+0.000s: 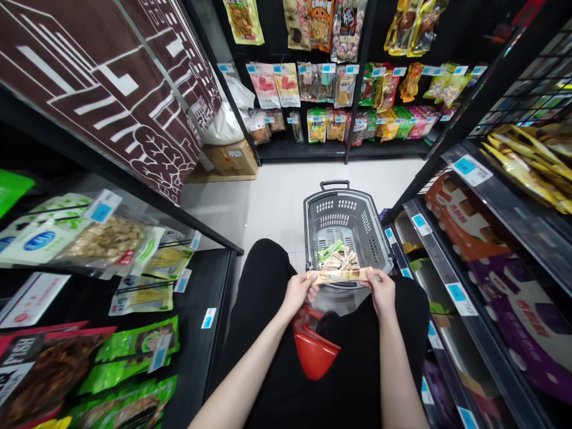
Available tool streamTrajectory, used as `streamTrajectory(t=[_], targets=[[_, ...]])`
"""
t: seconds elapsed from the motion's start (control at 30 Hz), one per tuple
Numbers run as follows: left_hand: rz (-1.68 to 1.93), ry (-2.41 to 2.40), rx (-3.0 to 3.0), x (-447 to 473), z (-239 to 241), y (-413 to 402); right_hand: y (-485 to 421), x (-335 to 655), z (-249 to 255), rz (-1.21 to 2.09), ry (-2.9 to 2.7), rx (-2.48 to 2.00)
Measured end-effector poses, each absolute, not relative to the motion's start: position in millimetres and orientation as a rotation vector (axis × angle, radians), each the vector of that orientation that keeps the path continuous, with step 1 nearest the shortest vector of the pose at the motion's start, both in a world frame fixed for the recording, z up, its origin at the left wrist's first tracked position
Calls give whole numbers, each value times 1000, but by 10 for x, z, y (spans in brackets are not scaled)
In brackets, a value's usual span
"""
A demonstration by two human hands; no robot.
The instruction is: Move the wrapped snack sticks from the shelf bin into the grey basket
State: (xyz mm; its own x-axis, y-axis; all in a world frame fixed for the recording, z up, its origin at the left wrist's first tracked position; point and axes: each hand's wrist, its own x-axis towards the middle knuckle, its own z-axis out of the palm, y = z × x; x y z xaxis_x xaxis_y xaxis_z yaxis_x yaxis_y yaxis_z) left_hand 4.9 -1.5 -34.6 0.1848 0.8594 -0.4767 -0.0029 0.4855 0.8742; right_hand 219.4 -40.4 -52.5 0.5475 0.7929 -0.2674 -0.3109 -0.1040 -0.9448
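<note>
I hold a long, flat tan snack packet (pixel 340 275) level between both hands, just over the near rim of a grey shopping basket (pixel 378 235) on the floor. My left hand (pixel 298 292) pinches the packet's left end and my right hand (pixel 381 291) grips its right end. Inside the basket lie several small packets (pixel 336 256), some green and some tan. My legs in black trousers (pixel 268 286) are on either side below my arms.
A red scoop-like object (pixel 314 351) sits between my knees. Shelves of bagged snacks (pixel 111 238) line the left side, more shelves with price tags (pixel 460 295) the right, and hanging packets (pixel 328 83) fill the far wall. A cardboard box (pixel 230 158) stands on the pale floor.
</note>
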Motion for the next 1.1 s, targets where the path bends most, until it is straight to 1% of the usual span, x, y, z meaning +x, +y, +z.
streamTrajectory(t=[0.3, 0.67, 1.1], targets=[[758, 1189, 798, 75, -320, -10, -427, 2194, -533, 936, -318, -1433], [868, 1206, 802, 6, -337, 34, -459, 2277, -528, 986, -449, -1420], [928, 1149, 711, -49, -235, 39, -524, 2246, -342, 1158, -578, -1349]])
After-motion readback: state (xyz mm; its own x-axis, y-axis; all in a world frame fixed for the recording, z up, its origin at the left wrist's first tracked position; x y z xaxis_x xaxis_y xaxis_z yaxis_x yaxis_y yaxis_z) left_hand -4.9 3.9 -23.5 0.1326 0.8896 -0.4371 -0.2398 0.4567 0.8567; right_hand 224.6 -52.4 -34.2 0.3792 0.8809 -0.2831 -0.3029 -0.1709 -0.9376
